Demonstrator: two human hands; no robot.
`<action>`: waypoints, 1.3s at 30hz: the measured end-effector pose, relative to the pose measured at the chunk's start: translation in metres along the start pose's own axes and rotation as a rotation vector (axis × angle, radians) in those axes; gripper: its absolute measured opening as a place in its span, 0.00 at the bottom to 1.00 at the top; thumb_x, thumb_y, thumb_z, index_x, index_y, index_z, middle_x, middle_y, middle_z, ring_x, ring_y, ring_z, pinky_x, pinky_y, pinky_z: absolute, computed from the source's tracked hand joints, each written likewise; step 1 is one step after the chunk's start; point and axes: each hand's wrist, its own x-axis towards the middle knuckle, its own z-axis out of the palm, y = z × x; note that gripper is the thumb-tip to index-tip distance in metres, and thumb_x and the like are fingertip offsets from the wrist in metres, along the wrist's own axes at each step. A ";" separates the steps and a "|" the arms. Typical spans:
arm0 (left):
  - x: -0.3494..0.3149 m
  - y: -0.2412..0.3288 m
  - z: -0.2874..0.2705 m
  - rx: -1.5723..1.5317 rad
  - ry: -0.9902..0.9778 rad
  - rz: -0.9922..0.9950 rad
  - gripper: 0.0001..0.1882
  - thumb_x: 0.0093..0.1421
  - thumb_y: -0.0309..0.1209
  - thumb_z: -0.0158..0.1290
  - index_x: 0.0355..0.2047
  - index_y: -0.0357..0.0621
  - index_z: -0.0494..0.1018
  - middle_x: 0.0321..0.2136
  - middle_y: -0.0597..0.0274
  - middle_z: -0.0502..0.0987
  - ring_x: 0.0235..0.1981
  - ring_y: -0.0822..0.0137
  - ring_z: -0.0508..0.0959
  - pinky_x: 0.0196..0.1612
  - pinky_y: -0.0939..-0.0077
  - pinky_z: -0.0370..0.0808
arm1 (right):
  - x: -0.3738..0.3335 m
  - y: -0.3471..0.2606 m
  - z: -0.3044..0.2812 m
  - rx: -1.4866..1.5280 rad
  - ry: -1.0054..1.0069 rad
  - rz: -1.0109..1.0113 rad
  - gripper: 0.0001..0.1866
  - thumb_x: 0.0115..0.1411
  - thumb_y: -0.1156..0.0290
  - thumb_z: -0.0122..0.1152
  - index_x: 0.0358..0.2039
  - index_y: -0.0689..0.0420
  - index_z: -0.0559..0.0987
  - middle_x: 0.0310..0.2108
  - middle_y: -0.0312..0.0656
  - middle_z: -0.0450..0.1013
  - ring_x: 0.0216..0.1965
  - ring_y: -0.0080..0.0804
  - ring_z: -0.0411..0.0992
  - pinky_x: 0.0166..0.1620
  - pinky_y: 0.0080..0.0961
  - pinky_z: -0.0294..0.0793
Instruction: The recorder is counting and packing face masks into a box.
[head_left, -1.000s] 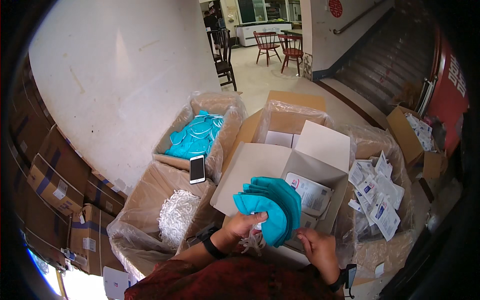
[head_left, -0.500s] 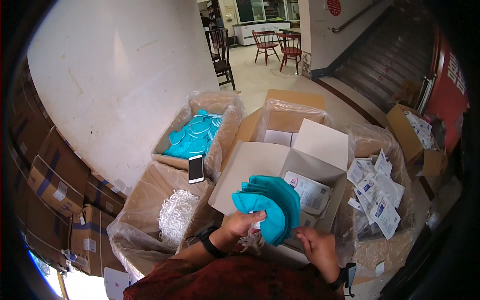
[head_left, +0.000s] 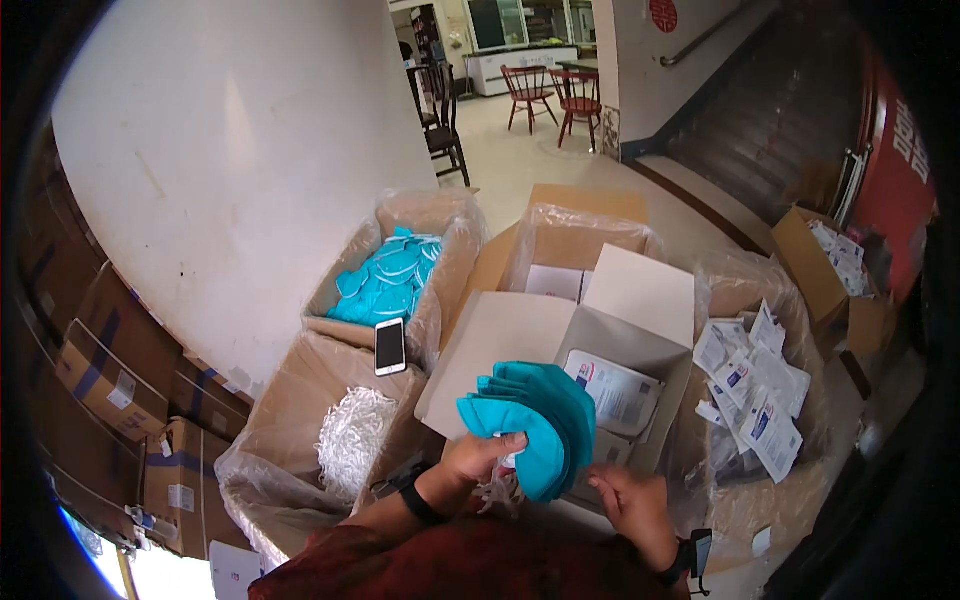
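Note:
A fanned stack of teal face masks (head_left: 540, 420) is held low in front of me. My left hand (head_left: 482, 458) grips its left lower edge, with the thumb on top and the other fingers underneath. White straps (head_left: 502, 492) dangle below that hand. Just right of the stack's lower edge, my right hand (head_left: 635, 505) is closed with its fingers curled and thumb drawn in; whatever it may pinch is too small to make out. Behind the masks stands an open white carton (head_left: 505, 335) holding flat white printed packs (head_left: 612, 390).
A lined box of loose teal masks (head_left: 390, 280) stands at far left, with a phone (head_left: 390, 346) on its near edge. Nearer is a box of white straps (head_left: 355, 435). On the right, another lined box holds printed pouches (head_left: 765, 415). Sealed cartons (head_left: 115, 375) line the left side.
The mask stack and my left hand have shifted slightly down and left in the picture. My right hand stays closed beside the stack, a little lower.

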 end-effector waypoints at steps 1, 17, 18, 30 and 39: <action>-0.002 0.002 0.006 -0.032 0.027 0.033 0.18 0.54 0.34 0.57 0.44 0.45 0.69 0.35 0.63 0.76 0.37 0.66 0.76 0.40 0.68 0.74 | -0.001 0.000 0.000 -0.010 0.031 -0.038 0.05 0.55 0.69 0.58 0.33 0.52 0.78 0.26 0.44 0.75 0.25 0.41 0.75 0.27 0.28 0.72; 0.000 0.004 0.002 0.001 -0.035 0.037 0.18 0.55 0.34 0.56 0.46 0.43 0.69 0.37 0.63 0.76 0.35 0.71 0.76 0.34 0.79 0.73 | 0.006 -0.014 -0.002 0.005 0.102 -0.023 0.05 0.54 0.71 0.59 0.31 0.54 0.78 0.24 0.46 0.75 0.24 0.42 0.74 0.26 0.28 0.72; 0.000 0.003 0.002 0.001 -0.035 0.039 0.18 0.55 0.34 0.56 0.46 0.43 0.69 0.37 0.63 0.76 0.35 0.71 0.76 0.34 0.79 0.73 | 0.006 -0.015 -0.002 0.004 0.102 -0.025 0.05 0.54 0.71 0.59 0.31 0.54 0.78 0.24 0.46 0.75 0.24 0.42 0.74 0.26 0.28 0.72; 0.001 0.010 0.009 -0.027 -0.064 0.103 0.22 0.54 0.35 0.57 0.48 0.43 0.67 0.40 0.62 0.75 0.39 0.69 0.75 0.39 0.74 0.73 | 0.008 -0.012 -0.001 -0.031 0.047 -0.012 0.06 0.55 0.69 0.58 0.34 0.51 0.78 0.30 0.42 0.76 0.28 0.41 0.75 0.28 0.33 0.73; 0.000 0.010 0.010 -0.075 -0.074 0.060 0.22 0.54 0.34 0.58 0.48 0.42 0.67 0.40 0.63 0.75 0.40 0.69 0.75 0.41 0.74 0.73 | 0.004 -0.010 0.000 -0.066 0.038 0.003 0.06 0.54 0.68 0.59 0.33 0.51 0.78 0.26 0.42 0.75 0.25 0.43 0.74 0.26 0.34 0.72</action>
